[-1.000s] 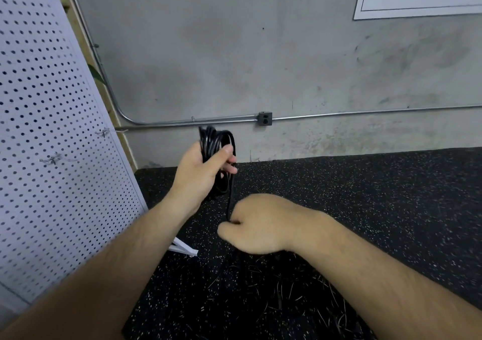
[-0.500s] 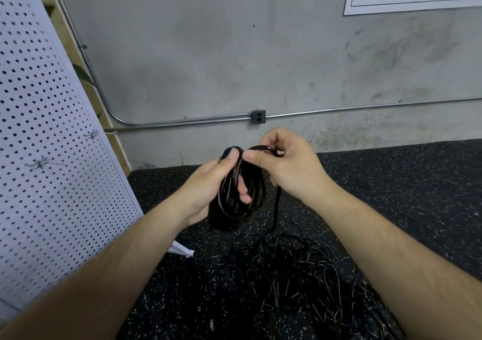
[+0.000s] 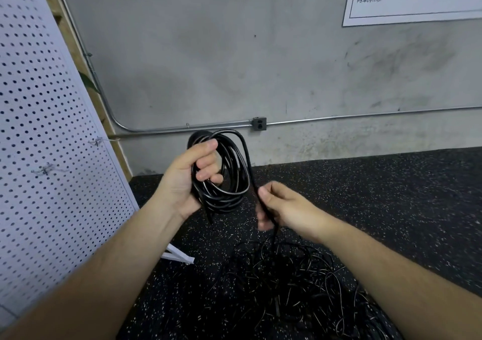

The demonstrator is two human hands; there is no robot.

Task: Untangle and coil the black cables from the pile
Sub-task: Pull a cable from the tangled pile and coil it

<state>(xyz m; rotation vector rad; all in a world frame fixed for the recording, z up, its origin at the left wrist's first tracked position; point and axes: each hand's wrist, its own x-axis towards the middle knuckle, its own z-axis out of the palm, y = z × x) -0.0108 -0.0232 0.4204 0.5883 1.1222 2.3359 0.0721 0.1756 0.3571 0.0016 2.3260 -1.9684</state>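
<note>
My left hand (image 3: 186,180) grips a coil of black cable (image 3: 230,183) with several loops, held upright in front of the wall. From the top of the coil one strand (image 3: 249,167) runs down to my right hand (image 3: 284,209), which pinches it between thumb and fingers just right of and below the coil. Below that hand the strand drops into a tangled pile of black cables (image 3: 292,287) on the dark speckled floor.
A white pegboard panel (image 3: 47,141) leans at the left, its white foot (image 3: 180,256) on the floor near the pile. A grey concrete wall with a metal conduit (image 3: 365,116) and an outlet box (image 3: 259,123) stands behind. Speckled rubber floor (image 3: 391,196) stretches to the right.
My right hand has come off the top of the coil and slid down the strand to the lower right. A new loop now lies over the coil in my left hand.
</note>
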